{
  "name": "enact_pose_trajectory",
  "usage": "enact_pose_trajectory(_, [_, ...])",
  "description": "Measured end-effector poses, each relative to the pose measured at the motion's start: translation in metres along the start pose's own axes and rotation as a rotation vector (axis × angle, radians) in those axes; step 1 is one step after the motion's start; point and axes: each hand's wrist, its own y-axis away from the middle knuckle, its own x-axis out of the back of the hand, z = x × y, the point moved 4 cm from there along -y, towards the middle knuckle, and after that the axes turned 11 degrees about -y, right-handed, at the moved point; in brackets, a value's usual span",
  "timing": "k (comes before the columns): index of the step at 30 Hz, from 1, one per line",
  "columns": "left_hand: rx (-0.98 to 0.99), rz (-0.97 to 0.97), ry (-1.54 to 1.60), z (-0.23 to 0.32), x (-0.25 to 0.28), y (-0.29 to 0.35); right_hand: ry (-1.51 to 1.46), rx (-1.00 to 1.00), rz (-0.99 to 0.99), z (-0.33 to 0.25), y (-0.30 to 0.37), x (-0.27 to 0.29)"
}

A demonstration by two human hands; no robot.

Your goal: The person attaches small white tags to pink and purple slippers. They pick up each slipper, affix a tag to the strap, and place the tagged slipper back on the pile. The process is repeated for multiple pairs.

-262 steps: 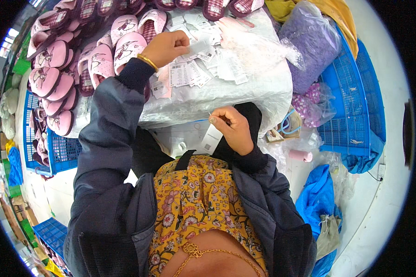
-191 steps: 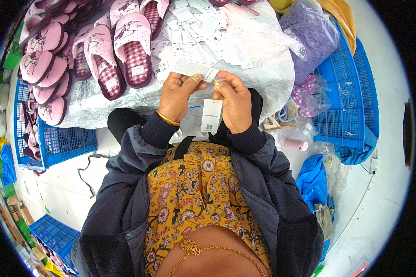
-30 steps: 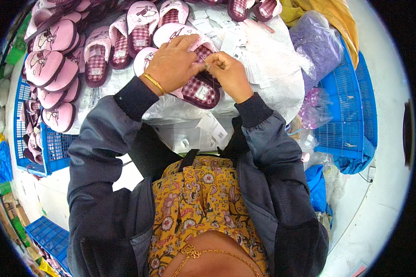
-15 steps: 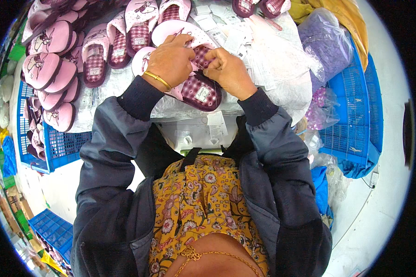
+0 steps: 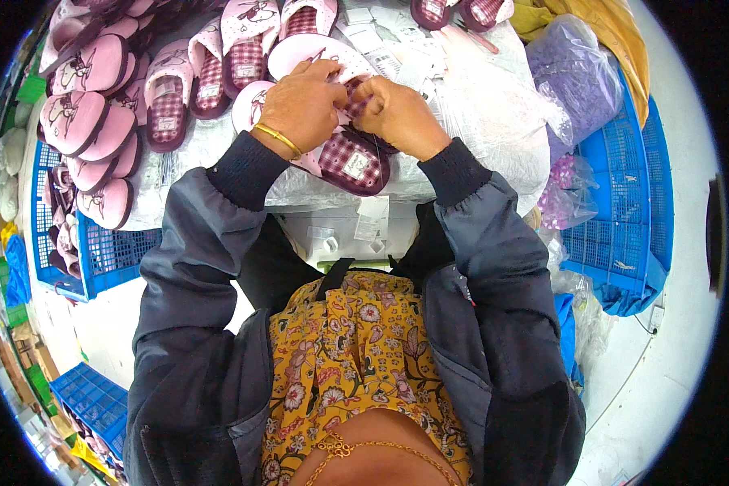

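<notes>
A pair of slippers lies in front of me on the plastic-covered table. The upper slipper point(image 5: 320, 50) has a pale pink top and a plum checked lining. My left hand point(image 5: 304, 101) curls over its opening, fingers bent against the pink edge. Beside it my right hand point(image 5: 401, 117) is closed, thumb and fingertips pinched at the checked insole. Whatever sits between those fingertips is too small to make out. Nearer me, the lower slipper point(image 5: 354, 162) shows its checked insole with a white label, partly covered by my hands.
More pink slippers point(image 5: 166, 105) stand along the left of the table, several stacked above a blue crate point(image 5: 109, 255). Paper tags point(image 5: 381, 61) lie scattered at the back. On the right are a purple plastic-wrapped bundle point(image 5: 575, 81) and another blue crate point(image 5: 611, 219).
My right hand has turned, its fingers curling in more tightly beside the left hand. The left hand and both slippers stay nearly in place.
</notes>
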Motion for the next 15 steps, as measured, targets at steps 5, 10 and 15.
enact_pose_trajectory(5, [0.002, -0.007, 0.01, -0.001, -0.003, 0.0, -0.095, -0.002, 0.004, -0.001, -0.005, -0.005])
enact_pose_trajectory(10, [-0.027, 0.003, -0.026, 0.0, -0.004, -0.005, -0.13, 0.031, 0.029, 0.014, -0.01, -0.009])
enact_pose_trajectory(15, [-0.097, -0.027, -0.133, 0.006, -0.003, -0.012, -0.078, 0.076, 0.092, 0.023, -0.01, -0.01])
